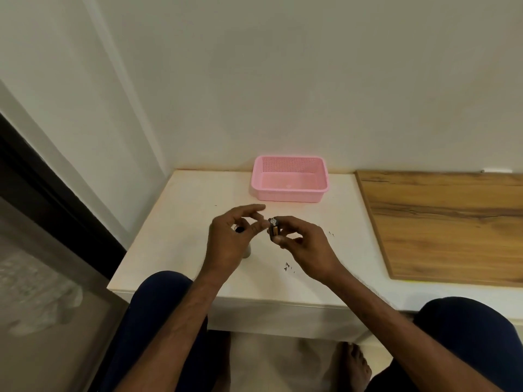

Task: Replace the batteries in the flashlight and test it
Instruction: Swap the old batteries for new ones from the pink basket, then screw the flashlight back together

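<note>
right hand (307, 246) pinches battery pack (274, 230) above white table (184, 210), left hand (230, 239) just beside it curls round small dark battery (239, 229), index finger out, grey cylinder (248, 252) half hidden beneath, pink basket (290, 190) behind.

Right hand (307, 246) pinches battery pack (274, 232) (left hand (226, 244) grips flashlight (239, 229)).

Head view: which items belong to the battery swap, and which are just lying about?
In use:
- battery holder, pinched in right hand
- flashlight body, gripped in left hand

Lying about:
- pink basket
- wooden board
- dark specks on the white table
</note>
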